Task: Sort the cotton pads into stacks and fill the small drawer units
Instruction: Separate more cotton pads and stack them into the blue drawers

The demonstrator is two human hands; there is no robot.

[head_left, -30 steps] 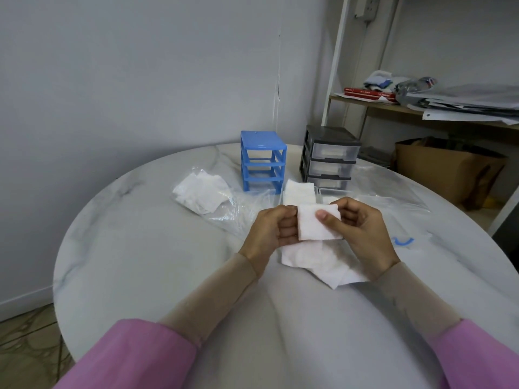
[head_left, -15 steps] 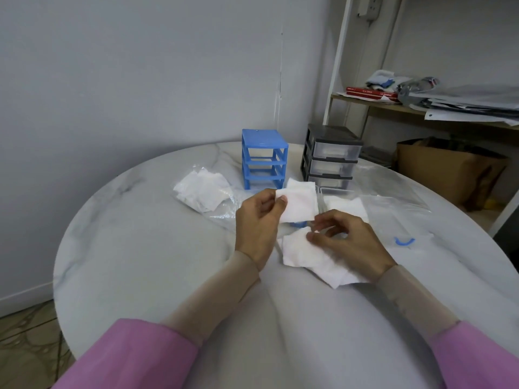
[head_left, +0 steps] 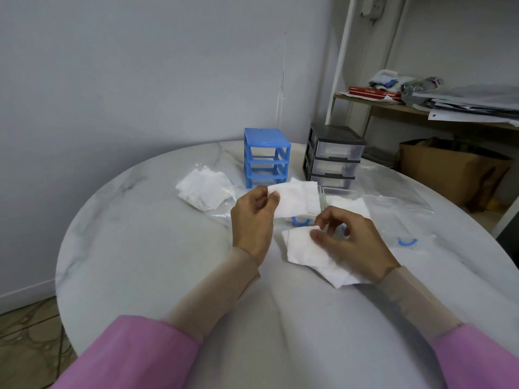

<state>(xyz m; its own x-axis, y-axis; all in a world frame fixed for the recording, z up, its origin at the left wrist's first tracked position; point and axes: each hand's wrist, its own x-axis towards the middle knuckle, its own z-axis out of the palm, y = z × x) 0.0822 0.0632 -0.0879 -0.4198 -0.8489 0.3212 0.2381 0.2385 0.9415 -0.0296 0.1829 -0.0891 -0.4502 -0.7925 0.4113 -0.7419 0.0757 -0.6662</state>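
Note:
My left hand pinches a white cotton pad by its left edge and holds it above the table. Just behind that pad is a stack of pads. My right hand pinches the top corner of another pad on a loose pile of pads lying on the table. The blue drawer frame stands behind, with its slots empty. To its right stands the black drawer unit with three clear drawers pushed in. A clear drawer sits in front of it.
A plastic bag of more pads lies left of the blue frame. Clear plastic bags with blue handles spread over the right of the round marble table. A cardboard box and a cluttered shelf stand beyond the table.
My hands have separated. The left hand has carried one pad up and back towards the stack, while the right hand has dropped to the loose pile and pinched another pad.

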